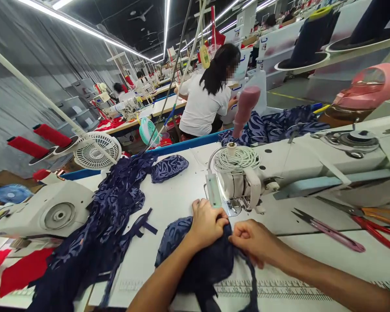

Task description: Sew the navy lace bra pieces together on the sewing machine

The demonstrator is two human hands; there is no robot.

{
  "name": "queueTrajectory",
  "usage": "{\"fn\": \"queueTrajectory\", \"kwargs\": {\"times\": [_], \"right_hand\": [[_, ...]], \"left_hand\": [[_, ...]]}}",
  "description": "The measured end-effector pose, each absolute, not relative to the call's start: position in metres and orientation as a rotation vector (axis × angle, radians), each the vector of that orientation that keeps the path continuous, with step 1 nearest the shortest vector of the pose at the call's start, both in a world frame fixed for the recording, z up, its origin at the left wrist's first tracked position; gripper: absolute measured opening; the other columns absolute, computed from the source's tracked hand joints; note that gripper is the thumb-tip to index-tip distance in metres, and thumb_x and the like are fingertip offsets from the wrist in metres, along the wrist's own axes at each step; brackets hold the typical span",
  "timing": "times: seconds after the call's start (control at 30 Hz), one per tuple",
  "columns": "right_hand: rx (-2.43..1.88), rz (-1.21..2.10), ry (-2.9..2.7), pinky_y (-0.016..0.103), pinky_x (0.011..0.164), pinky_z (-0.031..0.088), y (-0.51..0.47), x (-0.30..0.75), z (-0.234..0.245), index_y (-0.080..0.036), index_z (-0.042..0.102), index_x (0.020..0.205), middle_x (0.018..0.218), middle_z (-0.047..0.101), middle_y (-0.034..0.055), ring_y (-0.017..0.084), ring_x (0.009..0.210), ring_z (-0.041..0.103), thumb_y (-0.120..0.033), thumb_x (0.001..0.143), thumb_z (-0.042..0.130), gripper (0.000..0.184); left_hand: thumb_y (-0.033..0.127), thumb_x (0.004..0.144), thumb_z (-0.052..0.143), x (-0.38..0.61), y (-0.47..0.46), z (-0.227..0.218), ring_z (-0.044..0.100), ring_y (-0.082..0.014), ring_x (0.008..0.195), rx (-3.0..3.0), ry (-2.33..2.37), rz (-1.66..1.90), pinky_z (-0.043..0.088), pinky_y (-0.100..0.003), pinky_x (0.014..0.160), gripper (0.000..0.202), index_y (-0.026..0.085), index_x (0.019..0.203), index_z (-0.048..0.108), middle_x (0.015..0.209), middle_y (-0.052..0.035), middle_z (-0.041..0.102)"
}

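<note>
A navy bra [214, 264] with a patterned cup and dangling straps lies on the white sewing table, just in front of the sewing machine [243, 186]. My left hand [208, 219] rests over its upper edge, fingers closed on the fabric close to the presser foot and metal needle plate [235, 207]. On the right side of the bra, my right hand [255, 240] pinches the edge where a narrow strap hangs down. The fingertips of both hands are partly hidden, and so is the fabric beneath the left palm.
Navy patterned pieces [117, 203] are heaped to the left, beside a loose cup piece [170, 168]. Pink thread snips [331, 232] and red-handled scissors [377, 229] lie at the right. A printed ruler [279, 291] runs along the front. Beyond the table sits a person [204, 102].
</note>
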State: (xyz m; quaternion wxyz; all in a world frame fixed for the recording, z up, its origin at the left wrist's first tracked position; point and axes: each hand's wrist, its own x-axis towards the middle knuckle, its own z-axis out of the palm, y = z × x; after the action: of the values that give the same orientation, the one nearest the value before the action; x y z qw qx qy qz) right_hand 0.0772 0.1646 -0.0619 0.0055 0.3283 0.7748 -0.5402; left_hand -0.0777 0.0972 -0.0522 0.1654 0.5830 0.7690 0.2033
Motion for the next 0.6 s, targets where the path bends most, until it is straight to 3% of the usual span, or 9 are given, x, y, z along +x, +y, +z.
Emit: {"fn": "queueTrajectory", "kwargs": {"times": [0.1, 0.17, 0.23, 0.33, 0.4, 0.6], "right_hand": [[1.056, -1.398, 2.73, 0.033, 0.065, 0.046, 0.176, 0.099, -0.074, -0.023, 0.058, 0.078, 0.069, 0.065, 0.0024, 0.023, 0.069, 0.064, -0.034, 0.083, 0.062, 0.013], [0.894, -1.021, 3.121, 0.036, 0.071, 0.047, 0.18, 0.108, -0.081, -0.026, 0.064, 0.101, 0.093, 0.07, 0.0054, 0.026, 0.084, 0.066, -0.037, 0.089, 0.059, 0.017], [0.625, -0.498, 3.482, 0.035, 0.069, 0.047, 0.183, 0.111, -0.086, -0.026, 0.063, 0.118, 0.104, 0.071, 0.0069, 0.024, 0.083, 0.067, -0.041, 0.099, 0.049, 0.028], [0.398, 0.012, 3.663, 0.036, 0.067, 0.047, 0.188, 0.111, -0.09, -0.019, 0.061, 0.122, 0.106, 0.071, 0.0102, 0.022, 0.078, 0.067, -0.037, 0.106, 0.033, 0.037], [0.366, 0.084, 3.679, 0.038, 0.071, 0.047, 0.191, 0.109, -0.091, -0.017, 0.063, 0.119, 0.108, 0.071, 0.0112, 0.023, 0.079, 0.067, -0.034, 0.106, 0.034, 0.036], [0.427, -0.257, 3.64, 0.04, 0.084, 0.048, 0.197, 0.11, -0.102, -0.023, 0.066, 0.119, 0.108, 0.072, 0.0094, 0.024, 0.088, 0.066, -0.043, 0.101, 0.046, 0.033]], "left_hand": [[0.028, 0.086, 0.064, -0.071, 0.104, -0.062, 0.053, -0.0247, 0.116, 1.64, 2.202, 0.625, 0.028, -0.046, 0.113, 0.006, 0.026, 0.089, 0.069, 0.106, -0.0015, 0.068], [0.031, 0.084, 0.066, -0.073, 0.105, -0.062, 0.052, -0.0254, 0.115, 1.61, 2.225, 0.651, 0.034, -0.044, 0.11, 0.013, 0.026, 0.096, 0.068, 0.111, -0.0025, 0.065], [0.03, 0.08, 0.069, -0.075, 0.106, -0.063, 0.051, -0.0271, 0.113, 1.583, 2.261, 0.69, 0.04, -0.044, 0.105, 0.024, 0.025, 0.104, 0.066, 0.114, -0.0043, 0.062], [0.03, 0.076, 0.077, -0.077, 0.108, -0.071, 0.052, -0.03, 0.109, 1.545, 2.315, 0.765, 0.045, -0.047, 0.099, 0.036, 0.024, 0.109, 0.063, 0.113, -0.0069, 0.061], [0.036, 0.075, 0.081, -0.077, 0.108, -0.076, 0.053, -0.0305, 0.105, 1.54, 2.346, 0.797, 0.047, -0.049, 0.095, 0.041, 0.023, 0.109, 0.062, 0.11, -0.0075, 0.061], [0.048, 0.075, 0.084, -0.079, 0.106, -0.07, 0.055, -0.0281, 0.1, 1.593, 2.405, 0.808, 0.051, -0.046, 0.089, 0.046, 0.022, 0.107, 0.063, 0.105, -0.0062, 0.061]]}}
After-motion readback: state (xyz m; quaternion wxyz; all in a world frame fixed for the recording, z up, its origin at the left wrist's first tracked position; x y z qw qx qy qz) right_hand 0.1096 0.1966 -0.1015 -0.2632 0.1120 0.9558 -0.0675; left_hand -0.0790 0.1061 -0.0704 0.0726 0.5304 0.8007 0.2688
